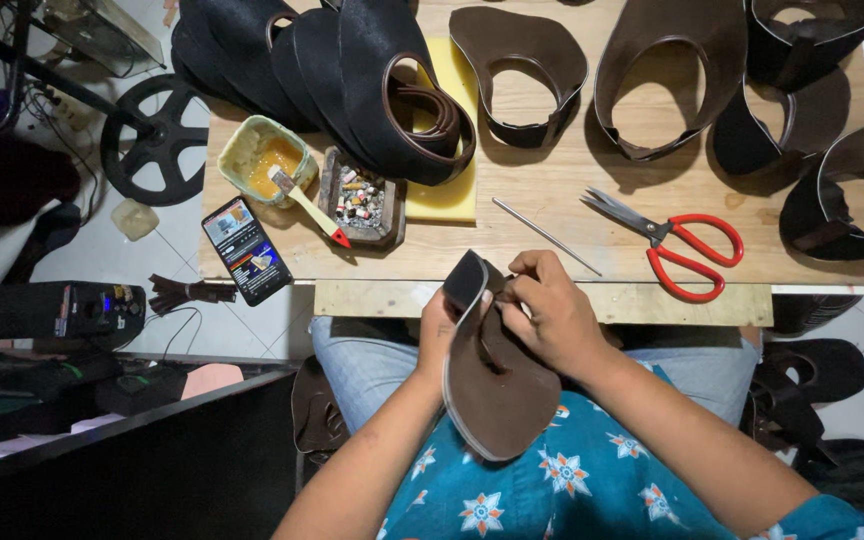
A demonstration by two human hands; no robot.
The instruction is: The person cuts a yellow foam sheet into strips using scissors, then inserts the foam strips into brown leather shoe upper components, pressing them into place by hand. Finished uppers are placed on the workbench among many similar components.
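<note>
Both hands have a grip on the brown leather sole piece (pixel 497 380), held over the lap just in front of the surface (pixel 552 250). The left hand (pixel 437 335) is wrapped around its left edge from behind, thumb pressed on the face; the right hand (pixel 547 315) pinches the dark strap near the upper tip with closed fingertips. It looks thin, light and bendy, curling at the top, so the edges and the strap are the sensible places to hold. Outward now: a phone (pixel 247 250) with a lit, colourful screen lies at the surface's near left edge, beside a yellowish glue tub (pixel 262 160) with a red-handled brush (pixel 310 205) and a small tray (pixel 360 200) of butts. Red-handled scissors (pixel 672 245) and a thin metal rod (pixel 547 237) sit to the right. Dark leather uppers (pixel 522 75) line the back.
</note>
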